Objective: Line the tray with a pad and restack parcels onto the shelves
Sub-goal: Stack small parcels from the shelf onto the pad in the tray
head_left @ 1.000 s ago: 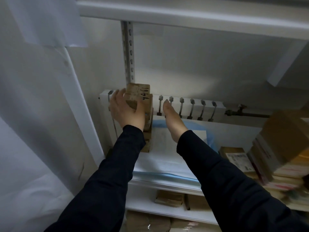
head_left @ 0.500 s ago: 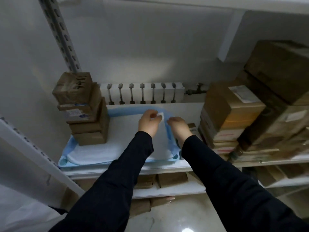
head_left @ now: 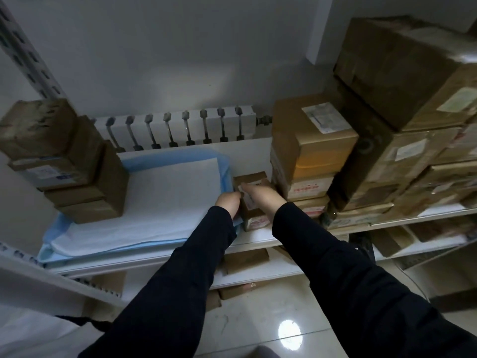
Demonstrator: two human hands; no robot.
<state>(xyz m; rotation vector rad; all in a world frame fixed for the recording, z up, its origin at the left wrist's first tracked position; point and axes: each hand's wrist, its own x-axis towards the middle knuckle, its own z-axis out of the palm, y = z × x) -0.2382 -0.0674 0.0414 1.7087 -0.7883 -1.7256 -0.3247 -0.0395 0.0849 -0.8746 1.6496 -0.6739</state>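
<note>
**Both hands on a small parcel beside the lined shelf**

The left hand (head_left: 228, 202) and the right hand (head_left: 264, 196) close on a small brown parcel (head_left: 254, 200) from either side, the left against its near-left edge, the right laid over its top and right face with fingers curled onto the label. The parcel sits on the white shelf (head_left: 258, 237), just beside the right edge of the pad (head_left: 160, 200) and touching or nearly touching it; which, I cannot tell. Both arms wear dark sleeves.

The pad, white in the middle with a blue border, lies flat across the left part of the shelf. On its left end stands a stack of brown parcels (head_left: 64, 161), four or so high, the top one slightly askew. To the right of the held parcel rises a taller pile of boxes (head_left: 309, 151), one with an orange band, and beyond it larger cartons (head_left: 402, 73) are stacked against the wall.

A white radiator (head_left: 180, 127) runs behind the shelf. More parcels lie on the lower shelf (head_left: 258, 272), above a glossy tiled floor (head_left: 258, 329).
</note>
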